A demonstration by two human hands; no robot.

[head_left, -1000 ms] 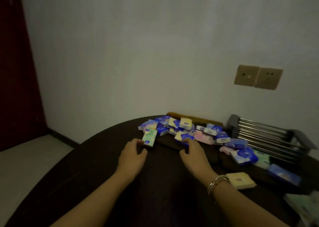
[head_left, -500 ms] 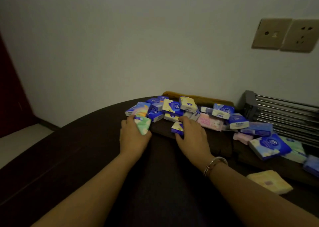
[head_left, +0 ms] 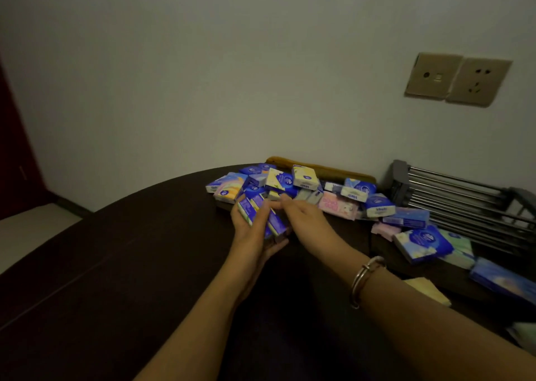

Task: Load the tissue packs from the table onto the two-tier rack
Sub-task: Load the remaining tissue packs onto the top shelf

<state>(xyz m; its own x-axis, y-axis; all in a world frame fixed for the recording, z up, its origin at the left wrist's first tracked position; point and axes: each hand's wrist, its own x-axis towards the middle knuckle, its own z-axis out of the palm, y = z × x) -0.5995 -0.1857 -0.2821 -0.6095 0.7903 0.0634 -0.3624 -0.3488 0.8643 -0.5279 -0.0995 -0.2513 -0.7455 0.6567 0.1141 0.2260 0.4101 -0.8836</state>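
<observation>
A heap of small tissue packs (head_left: 301,185), mostly blue with some yellow, pink and green, lies at the far side of the dark round table (head_left: 121,264). My left hand (head_left: 249,235) is turned palm up and holds two or three packs (head_left: 261,215) stacked on edge. My right hand (head_left: 304,218) is beside them, fingertips touching the top of the stack. The metal rack (head_left: 464,204) with grey bars stands at the far right against the wall. More packs (head_left: 423,243) lie in front of it.
A yellow pack (head_left: 429,290) lies near my right forearm, which wears a metal bangle (head_left: 365,279). A wooden chair back (head_left: 327,169) shows behind the heap. Two wall sockets (head_left: 458,79) sit above the rack. A dark red door (head_left: 14,154) is at the left.
Both hands lifted off the table and came together. The left hand turned palm up, and the packs each hand had taken are now stacked in it. The view shifted slightly.
</observation>
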